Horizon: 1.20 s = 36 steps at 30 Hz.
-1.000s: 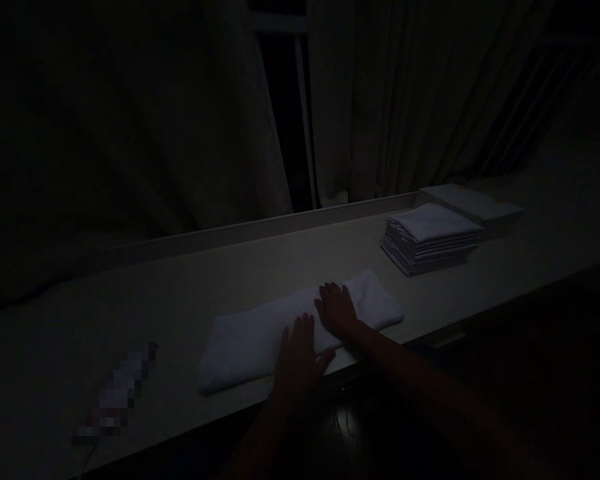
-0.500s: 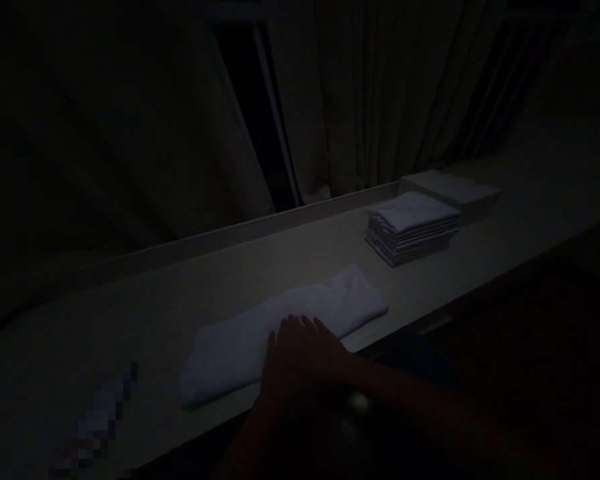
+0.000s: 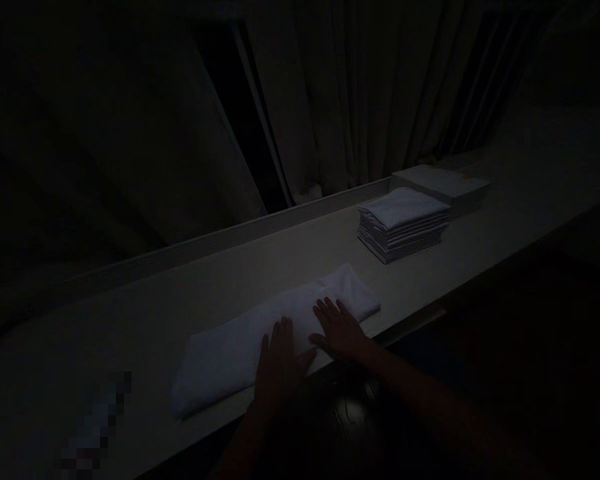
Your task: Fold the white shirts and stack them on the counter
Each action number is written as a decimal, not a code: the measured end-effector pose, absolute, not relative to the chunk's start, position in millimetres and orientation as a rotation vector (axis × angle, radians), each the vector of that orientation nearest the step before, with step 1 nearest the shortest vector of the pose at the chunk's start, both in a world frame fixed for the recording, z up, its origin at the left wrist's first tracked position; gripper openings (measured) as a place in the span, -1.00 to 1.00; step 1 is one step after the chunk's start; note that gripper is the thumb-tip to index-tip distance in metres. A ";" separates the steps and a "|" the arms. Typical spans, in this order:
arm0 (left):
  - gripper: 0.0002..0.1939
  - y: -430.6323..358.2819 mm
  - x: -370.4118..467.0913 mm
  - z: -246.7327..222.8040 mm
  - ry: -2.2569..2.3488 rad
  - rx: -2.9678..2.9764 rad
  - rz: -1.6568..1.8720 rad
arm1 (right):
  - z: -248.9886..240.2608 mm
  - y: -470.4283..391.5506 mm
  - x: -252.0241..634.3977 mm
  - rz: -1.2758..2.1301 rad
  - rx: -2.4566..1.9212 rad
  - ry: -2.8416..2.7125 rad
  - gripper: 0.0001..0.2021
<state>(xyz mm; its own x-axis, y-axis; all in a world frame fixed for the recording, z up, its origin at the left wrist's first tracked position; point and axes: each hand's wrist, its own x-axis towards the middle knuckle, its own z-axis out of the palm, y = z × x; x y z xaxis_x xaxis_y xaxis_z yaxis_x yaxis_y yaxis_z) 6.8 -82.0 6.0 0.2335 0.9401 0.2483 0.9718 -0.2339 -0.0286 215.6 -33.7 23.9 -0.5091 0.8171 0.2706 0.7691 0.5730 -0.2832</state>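
Note:
A white cloth [image 3: 220, 360], folded into a long strip, lies along the front edge of the pale table [image 3: 260, 260]. Both palms rest flat on it. My left hand [image 3: 280, 353] touches the middle of the strip, fingers stretched out and the thumb pointing right. Further right, my right hand [image 3: 337, 327] lies with spread fingers on the cloth near its right end. Neither hand grips anything. Behind the cloth to the right stands a neat stack of folded white cloths [image 3: 400, 223].
A pale box [image 3: 440, 181] sits just behind the stack. Along the table's back runs a raised ledge [image 3: 220, 233], with dark curtains [image 3: 325, 100] hanging beyond. A pixelated object [image 3: 97, 420] lies at the lower left. The room is very dim.
My hands were close together at the cloth's middle; now they are apart, the right one having slid toward the right end. The view has shifted slightly.

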 end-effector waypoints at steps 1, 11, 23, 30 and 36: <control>-0.10 -81.7 6.6 5.9 -1.815 -2.320 -0.265 | 24.2 -31.3 219.6 0.172 -1.312 -2.431 -0.24; -0.11 -81.5 5.4 8.2 -1.826 -2.336 -0.206 | 27.7 4.9 263.2 0.234 -1.620 -2.323 -0.19; -0.12 -81.0 6.3 8.5 -1.868 -2.339 -0.183 | 21.9 19.8 277.1 0.319 -1.773 -2.267 -0.17; -0.10 -80.8 5.7 6.8 -1.856 -2.349 -0.229 | 20.4 30.4 271.7 0.260 -1.804 -2.261 -0.15; -0.10 -80.4 3.8 5.7 -1.842 -2.362 -0.262 | 24.7 61.7 260.3 0.294 -1.873 -2.261 -0.15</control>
